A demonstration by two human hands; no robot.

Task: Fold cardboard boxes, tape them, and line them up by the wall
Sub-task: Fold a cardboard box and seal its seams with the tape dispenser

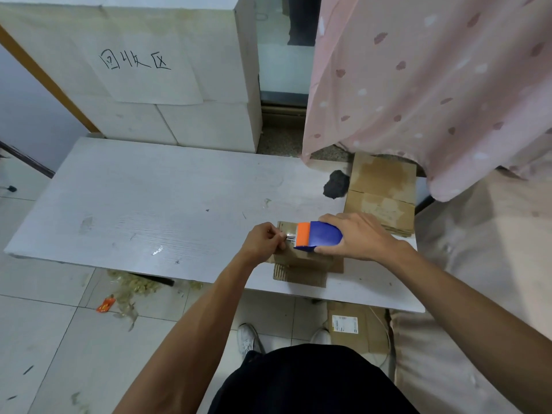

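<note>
White wood-grain table [134,210] stretches far to the left of both hands and a little to their right. Pink cloth [433,85] with leaf spots hangs beyond the right hand. Smooth white blocks [179,124] are stacked beyond the left hand, past the table's far edge; a paper sheet [143,64] on them reads "回收区" in black marker. Flattened brown cardboard [380,192] lies just beyond the right hand, with a dark rough lump [337,184] at its left edge. Below the right forearm, on the tiled floor, lies a carton [348,327] with a white printed label [344,323], too small to read.

The small cardboard box [301,264] sits directly under both hands near the table's near edge, one flap lying flat toward the person, its corrugated edge showing. The right hand [358,237] grips a blue tape dispenser [322,236] on top of the box; its long axis runs left to right, its orange end pointing at the left hand [263,242]. That hand, close by but not touching the other, pinches the end of the clear tape [289,236].
</note>
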